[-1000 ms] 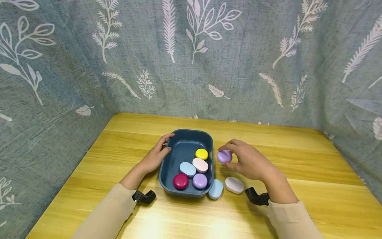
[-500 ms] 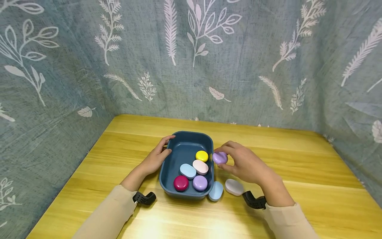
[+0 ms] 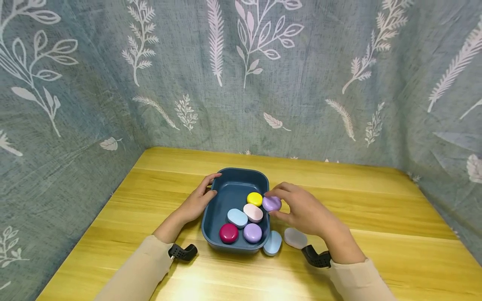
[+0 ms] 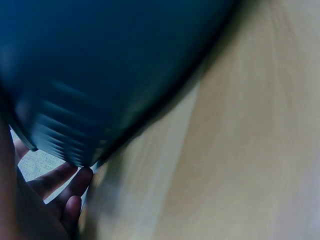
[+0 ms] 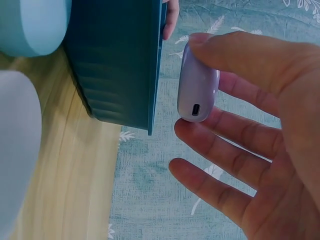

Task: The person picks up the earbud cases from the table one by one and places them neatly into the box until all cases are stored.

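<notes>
My right hand (image 3: 306, 211) pinches a glossy purple earbud charging case (image 3: 272, 203) between thumb and fingers, above the right rim of a dark blue bin (image 3: 222, 196). In the right wrist view the case (image 5: 197, 87) shows a small charging port on its end. My left hand (image 3: 196, 202) holds the bin's left side, thumb and a fingertip at the rim; in the left wrist view other fingertips touch its outer wall. Inside the bin lie a yellow case (image 3: 254, 199), a pale pink one (image 3: 253, 213), a light blue one (image 3: 237, 218), a crimson one (image 3: 229, 233) and another purple one (image 3: 252, 233).
A light blue case (image 3: 273, 243) lies against the bin's near right corner on the wooden table (image 3: 395, 234). A whitish case (image 3: 295, 238) sits beside it, under my right wrist. Leaf-patterned cloth (image 3: 226, 121) closes off the back and both sides.
My right hand has moved left with the purple earbud charging case, from beside the bin to over its right rim. The left hand keeps its hold; the head view has tilted slightly.
</notes>
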### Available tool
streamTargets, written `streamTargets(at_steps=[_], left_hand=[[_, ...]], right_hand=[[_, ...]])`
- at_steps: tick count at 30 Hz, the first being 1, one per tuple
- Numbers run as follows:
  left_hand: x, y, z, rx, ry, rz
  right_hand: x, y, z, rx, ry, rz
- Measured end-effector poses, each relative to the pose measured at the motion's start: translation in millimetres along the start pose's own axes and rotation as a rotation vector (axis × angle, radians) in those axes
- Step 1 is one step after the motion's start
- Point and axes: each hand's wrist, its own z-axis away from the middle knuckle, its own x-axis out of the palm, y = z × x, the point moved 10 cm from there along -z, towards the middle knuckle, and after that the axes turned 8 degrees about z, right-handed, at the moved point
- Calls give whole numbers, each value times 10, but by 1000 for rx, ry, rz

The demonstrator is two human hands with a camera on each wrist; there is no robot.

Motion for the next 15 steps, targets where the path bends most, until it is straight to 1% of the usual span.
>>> streamTargets(at_steps=[5, 9, 15], left_hand=[[10, -1, 5, 0, 0, -10], [7, -1, 3, 1, 1, 6], [18, 17, -8, -5, -17, 28]], right_hand=[[34, -30, -1, -1, -9, -15], [54, -63, -22, 6, -21, -39], [61, -167, -84, -27, -19, -31]])
